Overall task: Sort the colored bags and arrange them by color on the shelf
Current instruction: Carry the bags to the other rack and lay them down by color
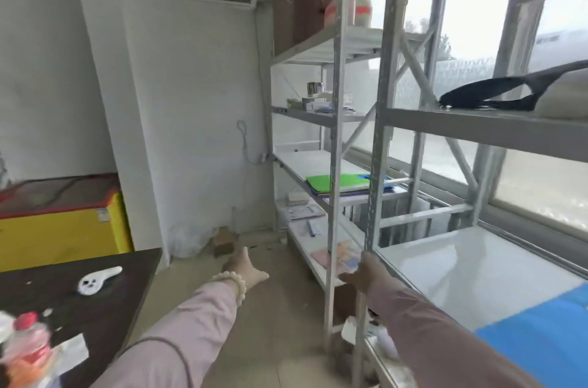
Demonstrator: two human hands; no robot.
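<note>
The left grip (245, 270), a bare hand with a bead bracelet at the wrist, is stretched out over the floor between the dark table (105, 298) and the shelf (477, 130). Its fingers are spread and it carries nothing. The right grip (362, 273) lies against the corner post of the shelf. The thumb sticks out to the side, but blur hides whether the fingers curl round the post, so I cannot tell if it is grasping. Neither grip carries a bag.

The bags lie flat on different boards. A blue bag (541, 343) sits on the white board nearest the person, just past the right sleeve. A green bag (334, 184) tops a small stack on the far shelf unit (318, 118), with purple and blue edges showing beneath it. On the board above the blue bag rests a black bag (490, 96) with a loop handle.

Lying flat keeps each colour easy to read from the front. Both arms point toward the far unit, so the green stack looks like the next reach. Its mixed colours suggest the sorting is not finished.
</note>
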